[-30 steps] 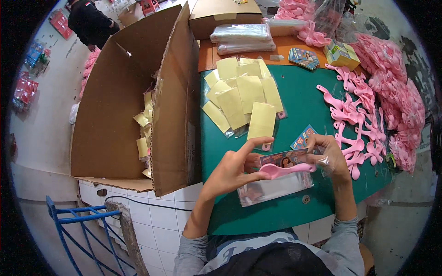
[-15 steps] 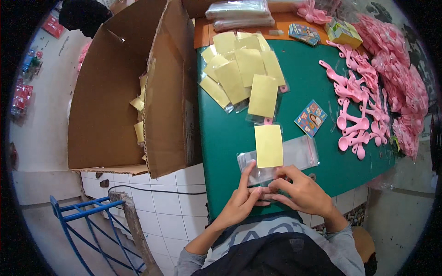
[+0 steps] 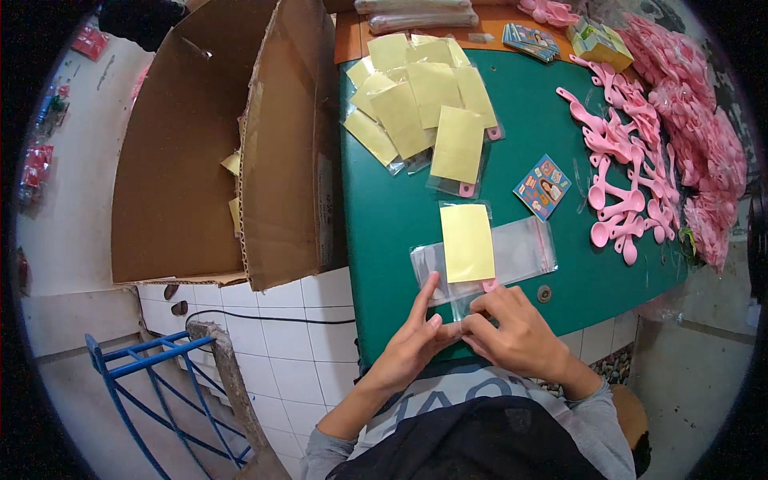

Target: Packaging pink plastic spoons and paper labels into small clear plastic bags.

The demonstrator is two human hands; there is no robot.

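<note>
In front of me lies a clear plastic bag (image 3: 462, 308) with a yellow card (image 3: 469, 244) inside it and a bit of pink spoon (image 3: 490, 284) showing below the card. My left hand (image 3: 410, 346) grips the near end of this bag, its index finger stretched out along the left side. The fingers of my right hand (image 3: 512, 330) are bent and pinch the same near end, partly hiding it. Beneath the filled bag is a stack of flat, clear bags (image 3: 524, 246). A small blue printed card (image 3: 542, 188) lies beyond, to the right.
Several bagged yellow cards (image 3: 436, 96) are heaped at the far side of the green table (image 3: 384, 232). Pink spoons (image 3: 612, 164) and bundles of them (image 3: 688, 96) spread along the right. An open cardboard box (image 3: 292, 152) stands left, above a blue metal frame (image 3: 160, 352).
The bag with the yellow card has shifted slightly, and its pink spoon end now shows. Both hands stay at its near end, the right fingers more curled. The whole view has tilted a little.
</note>
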